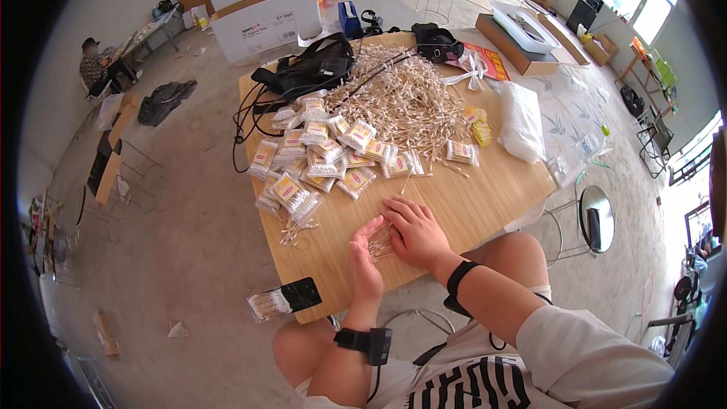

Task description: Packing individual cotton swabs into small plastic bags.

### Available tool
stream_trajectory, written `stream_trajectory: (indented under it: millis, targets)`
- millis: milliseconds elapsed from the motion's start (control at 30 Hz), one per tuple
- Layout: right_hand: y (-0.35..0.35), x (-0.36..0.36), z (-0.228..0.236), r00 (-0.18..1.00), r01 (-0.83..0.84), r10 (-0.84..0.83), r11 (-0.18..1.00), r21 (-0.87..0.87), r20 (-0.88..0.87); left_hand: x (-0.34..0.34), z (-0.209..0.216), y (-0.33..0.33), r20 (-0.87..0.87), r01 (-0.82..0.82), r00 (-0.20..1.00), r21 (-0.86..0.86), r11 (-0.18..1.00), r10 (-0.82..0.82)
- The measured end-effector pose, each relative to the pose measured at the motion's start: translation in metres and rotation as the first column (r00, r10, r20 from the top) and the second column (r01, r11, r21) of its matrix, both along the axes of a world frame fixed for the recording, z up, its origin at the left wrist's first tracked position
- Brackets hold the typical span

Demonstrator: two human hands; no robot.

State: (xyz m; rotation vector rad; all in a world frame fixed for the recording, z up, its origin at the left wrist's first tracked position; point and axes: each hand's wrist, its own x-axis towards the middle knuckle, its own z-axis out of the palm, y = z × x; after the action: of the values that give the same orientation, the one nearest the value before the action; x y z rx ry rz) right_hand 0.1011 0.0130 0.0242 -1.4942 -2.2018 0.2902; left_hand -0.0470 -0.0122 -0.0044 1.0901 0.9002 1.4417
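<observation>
A small bunch of cotton swabs (382, 245) lies on the wooden table between my two hands, near the front edge. My left hand (365, 261) stands on its side along the left of the bunch, fingers stretched out. From the right, my right hand (416, 236) lies flat beside it, its fingers extended over the tabletop and its thumb by the swabs. Beyond my hands rises a big heap of loose cotton swabs (409, 98). Several clear packs of swabs (294, 191) are piled at the heap's near left side.
A phone (301, 295) and a swab pack (269, 305) sit at the table's front left corner. Loose swabs (294, 233) lie near the packs. Black straps with cables (314, 68) rest at the back left. A white plastic bag (521, 121) lies on the right side.
</observation>
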Motion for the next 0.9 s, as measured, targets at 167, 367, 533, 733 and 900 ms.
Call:
stream_trajectory:
  millis: [167,367,533,733,900]
  targets:
    - [-0.001,0.000,0.002,1.000,0.000,0.000,1.000,-0.001,0.008,-0.003,-0.002,0.003,0.130,-0.009,0.991,-0.030,1.000,0.013]
    - [-0.002,-0.001,0.001,1.000,-0.001,0.001,1.000,-0.009,0.015,-0.011,-0.002,0.002,0.268,-0.002,0.963,-0.131,0.991,0.037]
    - [0.000,0.001,0.002,1.000,0.003,-0.003,1.000,-0.001,0.016,-0.016,-0.001,0.005,0.410,0.020,0.910,-0.206,0.978,0.068]
    - [0.000,-0.002,0.002,1.000,0.004,-0.003,1.000,-0.009,0.021,-0.019,-0.001,0.004,0.429,0.042,0.902,-0.181,0.983,0.040]
    - [0.001,0.000,0.000,1.000,0.000,0.000,1.000,-0.008,-0.016,-0.017,-0.002,0.006,0.420,0.040,0.906,-0.202,0.979,0.050]
